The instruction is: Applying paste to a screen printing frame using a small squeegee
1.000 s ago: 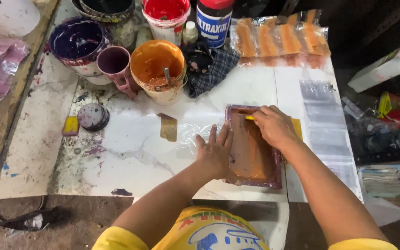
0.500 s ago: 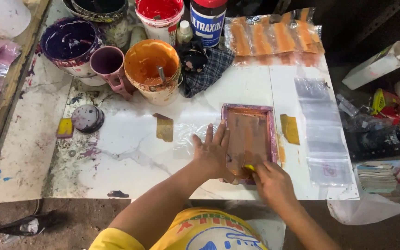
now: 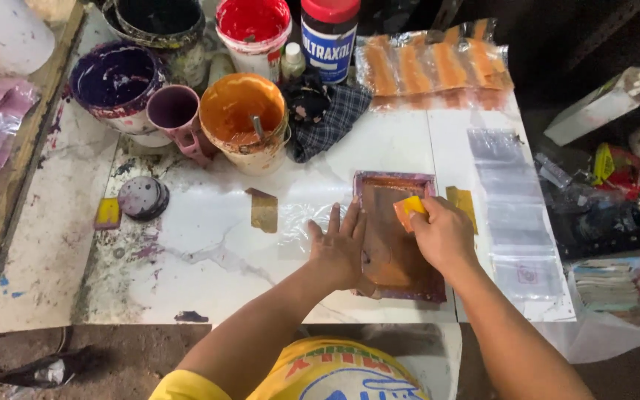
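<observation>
Orange ink fills one tub (image 3: 246,118) with a stick in it; one tub (image 3: 253,22) holds red, and one bucket (image 3: 116,81) and one mug (image 3: 173,110) are purple-stained. On the white table (image 3: 209,252) lies one small framed screen (image 3: 398,233). The left hand (image 3: 338,248) presses flat, fingers spread, on its left edge; the right hand (image 3: 446,233) grips a yellow squeegee (image 3: 411,210) over its top.

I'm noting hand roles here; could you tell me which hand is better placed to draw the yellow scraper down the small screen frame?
Right, probably: the right hand grips the yellow scraper at the screen frame top, while the left hand presses flat on its left edge.
</observation>
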